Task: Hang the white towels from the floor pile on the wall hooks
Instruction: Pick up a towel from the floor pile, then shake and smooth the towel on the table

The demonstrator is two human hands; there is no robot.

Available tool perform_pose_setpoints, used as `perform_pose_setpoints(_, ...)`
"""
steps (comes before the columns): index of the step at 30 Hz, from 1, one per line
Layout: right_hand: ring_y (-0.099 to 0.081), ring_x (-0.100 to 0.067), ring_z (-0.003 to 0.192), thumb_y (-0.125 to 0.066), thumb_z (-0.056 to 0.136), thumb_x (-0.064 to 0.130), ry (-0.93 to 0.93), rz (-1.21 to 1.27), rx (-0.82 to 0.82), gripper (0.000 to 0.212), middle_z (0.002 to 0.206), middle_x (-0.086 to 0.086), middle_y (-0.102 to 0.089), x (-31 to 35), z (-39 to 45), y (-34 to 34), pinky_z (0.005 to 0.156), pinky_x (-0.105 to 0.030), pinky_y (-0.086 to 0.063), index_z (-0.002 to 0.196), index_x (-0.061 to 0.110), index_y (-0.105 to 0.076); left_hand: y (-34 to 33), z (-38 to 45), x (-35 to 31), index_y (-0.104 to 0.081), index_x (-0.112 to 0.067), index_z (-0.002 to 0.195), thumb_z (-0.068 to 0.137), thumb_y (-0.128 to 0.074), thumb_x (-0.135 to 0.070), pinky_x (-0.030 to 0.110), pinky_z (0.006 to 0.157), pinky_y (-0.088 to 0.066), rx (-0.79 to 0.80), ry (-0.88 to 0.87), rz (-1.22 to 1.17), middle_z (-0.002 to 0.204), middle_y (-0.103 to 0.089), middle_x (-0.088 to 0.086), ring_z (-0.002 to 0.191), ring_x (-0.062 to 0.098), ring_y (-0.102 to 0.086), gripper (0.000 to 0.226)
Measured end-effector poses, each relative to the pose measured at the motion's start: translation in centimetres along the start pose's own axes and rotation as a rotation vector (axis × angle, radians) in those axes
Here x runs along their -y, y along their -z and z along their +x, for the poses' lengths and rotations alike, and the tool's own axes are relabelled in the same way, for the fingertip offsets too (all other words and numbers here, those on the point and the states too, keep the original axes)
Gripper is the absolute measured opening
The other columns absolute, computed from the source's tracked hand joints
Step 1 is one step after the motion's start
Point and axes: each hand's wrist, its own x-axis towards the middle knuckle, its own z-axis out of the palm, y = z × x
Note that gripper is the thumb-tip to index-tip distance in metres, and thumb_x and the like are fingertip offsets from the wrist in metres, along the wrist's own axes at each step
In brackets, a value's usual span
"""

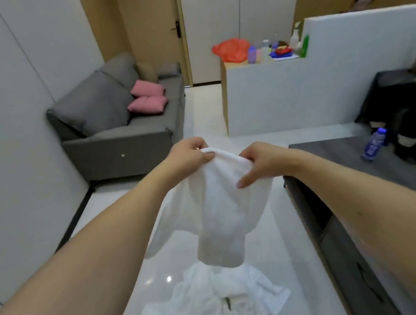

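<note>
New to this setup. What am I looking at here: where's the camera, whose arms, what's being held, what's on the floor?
There is no robot. This is one wide-angle camera worn on a person's head, looking forward and down, so the two bare arms are the wearer's own. The left hand and the right hand each pinch the top edge of one white towel, which hangs between them. Below it, a pile of white towels lies on the pale floor. A grey sofa stands behind, and a dark table on the right.

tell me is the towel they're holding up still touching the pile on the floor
Cannot tell. In the head view the held towel's lower edge overlaps the floor pile, so contact or gap is hidden.
</note>
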Motion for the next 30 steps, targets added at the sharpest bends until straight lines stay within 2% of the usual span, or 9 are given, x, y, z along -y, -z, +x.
perform_pose_setpoints(3,-0.065,-0.016,0.076,-0.087,0.068,0.034,-0.155,-0.219,0.060,0.029,0.080,0.008,-0.065,-5.0,-2.5,3.1,0.065,-0.027,-0.050,0.079,0.023,-0.063,-1.2,2.6,-3.8,-0.059,-0.020,0.076,0.088,-0.063,-0.028,0.029,0.063,-0.041,-0.130,-0.076,-0.007,0.084,-0.061,0.000,0.076,0.017,-0.055,0.016)
perform_pose_setpoints(6,-0.061,-0.019,0.077,-0.079,0.076,0.035,-0.235,-0.243,-0.049,0.027,0.084,0.002,-0.062,-9.8,-3.9,5.6,0.061,-0.029,-0.046,0.075,0.020,-0.057,-3.7,6.6,-7.5,-0.065,-0.019,0.088,0.085,-0.062,-0.030,0.030,0.066,-0.047,-0.160,-0.096,0.012,0.094,-0.064,0.001,0.086,0.019,-0.060,0.011)
perform_pose_setpoints(8,-0.060,-0.022,0.078,-0.073,0.083,0.034,-0.208,-0.187,-0.161,0.023,0.078,0.001,-0.061,-12.4,-4.0,7.8,0.058,-0.028,-0.042,0.073,0.018,-0.060,-6.5,9.4,-10.1,-0.067,-0.023,0.102,0.079,-0.069,-0.025,0.033,0.080,-0.054,0.046,-0.120,0.098,0.107,-0.066,0.003,0.098,0.021,-0.063,0.022)
perform_pose_setpoints(12,-0.061,-0.018,0.071,-0.071,0.082,0.039,-0.134,-0.091,-0.274,0.018,0.073,0.002,-0.064,-16.2,-3.3,13.4,0.059,-0.028,-0.043,0.077,0.022,-0.069,-15.3,13.2,-16.2,-0.050,-0.033,0.136,0.066,-0.087,-0.029,0.030,0.103,-0.042,0.484,-0.256,0.368,0.134,-0.051,-0.015,0.122,0.010,-0.050,0.079)
perform_pose_setpoints(17,-0.050,-0.016,0.061,-0.078,0.069,0.023,-0.256,-0.060,-0.359,0.014,0.060,0.002,-0.052,-24.4,-3.3,19.2,0.048,-0.024,-0.035,0.078,0.014,-0.072,-28.0,18.1,-21.9,-0.066,-0.030,0.106,0.055,-0.080,-0.031,0.033,0.088,-0.054,0.627,-0.284,0.141,0.107,-0.069,-0.006,0.108,0.018,-0.065,0.052)
perform_pose_setpoints(22,-0.049,-0.009,0.058,-0.077,0.081,0.041,-0.329,0.456,-0.419,0.031,0.060,0.004,-0.055,-36.1,-6.8,22.5,0.052,-0.021,-0.039,0.067,0.017,-0.063,-37.0,22.6,-28.0,-0.073,-0.017,0.096,0.073,-0.082,-0.028,0.035,0.085,-0.055,0.829,-0.278,0.150,0.090,-0.075,0.000,0.090,0.018,-0.072,0.027)
perform_pose_setpoints(25,-0.060,-0.013,0.063,-0.073,0.087,0.040,-0.336,0.739,-0.383,0.030,0.071,-0.001,-0.065,-41.1,-9.4,24.0,0.056,-0.023,-0.047,0.069,0.017,-0.067,-41.1,23.9,-31.5,-0.073,-0.015,0.083,0.075,-0.081,-0.035,0.023,0.060,-0.051,0.782,-0.328,0.246,0.072,-0.069,-0.005,0.067,0.012,-0.066,0.023)
perform_pose_setpoints(27,-0.068,-0.018,0.076,-0.077,0.085,0.040,-0.369,0.844,-0.364,0.028,0.085,-0.004,-0.071,-44.2,-11.0,24.2,0.069,-0.030,-0.054,0.085,0.012,-0.071,-43.5,24.8,-33.2,-0.073,-0.013,0.080,0.080,-0.077,-0.032,0.019,0.051,-0.046,0.727,-0.324,0.175,0.064,-0.066,-0.006,0.058,0.007,-0.062,0.019)
perform_pose_setpoints(30,-0.070,-0.023,0.104,-0.087,0.073,0.031,-0.455,0.788,-0.277,0.047,0.110,-0.003,-0.074,-47.8,-12.6,23.4,0.096,-0.042,-0.054,0.114,0.015,-0.070,-46.6,26.0,-35.2,-0.072,-0.012,0.086,0.088,-0.069,-0.027,0.025,0.056,-0.051,0.727,-0.280,-0.020,0.071,-0.071,-0.002,0.065,0.015,-0.068,0.016)
